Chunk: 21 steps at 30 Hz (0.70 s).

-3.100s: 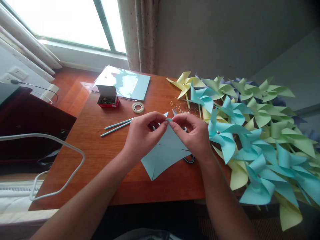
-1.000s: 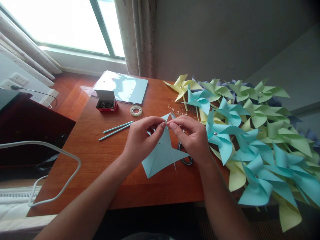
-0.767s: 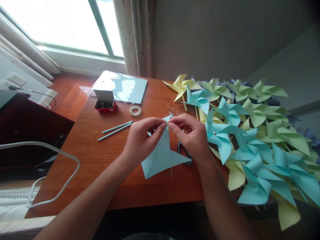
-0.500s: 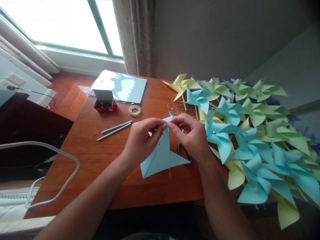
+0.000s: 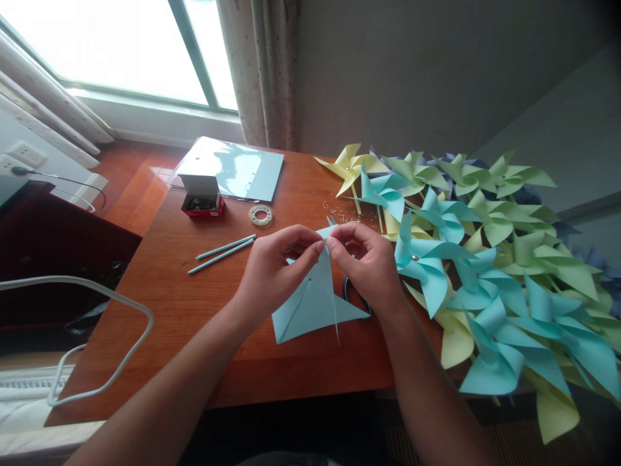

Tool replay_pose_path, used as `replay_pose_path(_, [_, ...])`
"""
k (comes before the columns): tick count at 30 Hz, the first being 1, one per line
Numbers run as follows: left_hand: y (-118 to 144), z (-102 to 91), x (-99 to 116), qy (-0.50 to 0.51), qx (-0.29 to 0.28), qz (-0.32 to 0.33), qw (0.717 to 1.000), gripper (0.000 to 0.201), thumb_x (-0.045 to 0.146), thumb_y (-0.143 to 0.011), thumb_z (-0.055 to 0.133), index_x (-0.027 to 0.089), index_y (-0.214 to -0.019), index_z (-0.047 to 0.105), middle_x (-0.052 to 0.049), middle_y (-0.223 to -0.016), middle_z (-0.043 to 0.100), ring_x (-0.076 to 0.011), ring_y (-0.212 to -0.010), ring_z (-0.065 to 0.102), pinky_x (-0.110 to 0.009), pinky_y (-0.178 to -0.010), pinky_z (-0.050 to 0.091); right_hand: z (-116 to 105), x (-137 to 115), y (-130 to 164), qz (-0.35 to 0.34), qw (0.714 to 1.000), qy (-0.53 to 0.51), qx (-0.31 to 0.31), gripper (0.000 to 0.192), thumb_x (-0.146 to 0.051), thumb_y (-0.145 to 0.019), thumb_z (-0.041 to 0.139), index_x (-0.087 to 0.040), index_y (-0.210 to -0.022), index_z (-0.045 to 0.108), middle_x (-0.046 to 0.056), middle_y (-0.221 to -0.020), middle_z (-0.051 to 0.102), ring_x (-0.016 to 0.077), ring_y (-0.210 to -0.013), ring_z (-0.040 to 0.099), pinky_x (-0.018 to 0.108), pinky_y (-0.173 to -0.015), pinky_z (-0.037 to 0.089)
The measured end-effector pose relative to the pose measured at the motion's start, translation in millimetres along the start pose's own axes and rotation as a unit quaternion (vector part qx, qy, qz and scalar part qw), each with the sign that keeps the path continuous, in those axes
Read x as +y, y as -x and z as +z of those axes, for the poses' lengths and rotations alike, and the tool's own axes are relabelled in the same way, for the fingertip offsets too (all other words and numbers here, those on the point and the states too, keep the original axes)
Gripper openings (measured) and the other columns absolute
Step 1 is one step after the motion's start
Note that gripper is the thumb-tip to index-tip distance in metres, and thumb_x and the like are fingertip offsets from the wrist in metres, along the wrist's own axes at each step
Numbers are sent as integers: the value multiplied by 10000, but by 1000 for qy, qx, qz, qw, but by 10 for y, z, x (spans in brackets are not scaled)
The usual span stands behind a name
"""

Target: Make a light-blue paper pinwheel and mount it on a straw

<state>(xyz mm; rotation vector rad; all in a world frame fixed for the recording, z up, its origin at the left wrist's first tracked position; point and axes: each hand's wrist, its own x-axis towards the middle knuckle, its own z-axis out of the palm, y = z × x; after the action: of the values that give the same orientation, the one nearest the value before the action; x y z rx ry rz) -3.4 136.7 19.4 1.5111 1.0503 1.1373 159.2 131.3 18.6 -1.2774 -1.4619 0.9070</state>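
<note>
Both forearms reach in from near edge. Left hand and right hand meet at centre, fingers pinched tip to tip.

Daylight pours in from the big window at the upper left, blown out to plain white. It throws a pale sheen across the polished reddish-brown wooden bench and the glossy light-blue sheet of paper. Shadows under the hands are soft. The frame's corners darken and the straight lines bow outward near the edges; the centre is sharp.
</note>
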Motion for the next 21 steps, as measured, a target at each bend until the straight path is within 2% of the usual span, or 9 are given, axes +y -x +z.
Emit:
replay_pose_path(5, [-3,-1,6,-16,13,6,1000,116,267,-855,724,164,-801,717,-29,-697,696,-153,-651,645,-249,-601,515,16,18,-14,0,1000,-11,-8,76,-274,-862,682,-200,-846,679,13,-813,701,157,-724,651,273,-652,540])
replay_pose_path(8, [-1,-8,-3,-28,17,7,999,118,272,-854,721,167,-803,717,-30,-704,698,-156,-651,648,-252,-602,518,-112,3,-13,0,1000,0,-10,110,-310,-899,666,-207,-914,700,30,-890,739,181,-798,697,293,-696,568])
replay_pose_path(10, [1,-17,-8,-33,17,5,999,117,273,-858,718,167,-808,718,-32,-711,700,-158,-654,650,-253,-604,517,-253,-19,44,10,999,50,7,138,-316,-920,645,-214,-990,707,43,-932,758,192,-781,714,313,-683,576])
replay_pose_path(11, [3,-21,-8,-35,17,3,999,117,272,-860,716,167,-809,718,-32,-712,698,-157,-654,649,-252,-604,514,-326,-28,96,14,994,110,13,139,-298,-916,652,-217,-1012,710,45,-916,761,199,-765,716,323,-683,571])
replay_pose_path(13, [5,-29,-3,-37,17,3,999,116,267,-864,712,165,-807,717,-28,-705,692,-152,-649,642,-247,-597,503,-442,-27,241,13,962,271,6,69,-257,-885,689,-212,-927,719,43,-844,749,211,-703,695,350,-667,543])
replay_pose_path(15, [7,-33,9,-39,12,6,999,116,262,-862,713,164,-798,715,-25,-693,686,-147,-640,632,-243,-588,493,-495,8,410,9,927,374,-1,35,-208,-857,709,-202,-890,702,40,-795,722,218,-648,669,357,-623,516])
replay_pose_path(18, [7,-33,27,-42,2,12,999,117,254,-863,709,166,-786,712,-19,-683,681,-143,-635,620,-238,-580,485,-462,100,616,2,885,465,-18,186,-245,-841,748,-194,-1005,677,87,-916,734,296,-800,706,403,-679,537])
replay_pose_path(21, [7,-28,31,-39,-4,18,999,116,243,-866,703,165,-780,707,-15,-678,674,-136,-631,610,-234,-580,480,-375,169,697,-9,856,517,-16,325,-261,-818,774,-174,-1106,650,136,-1011,732,343,-901,705,432,-729,549])
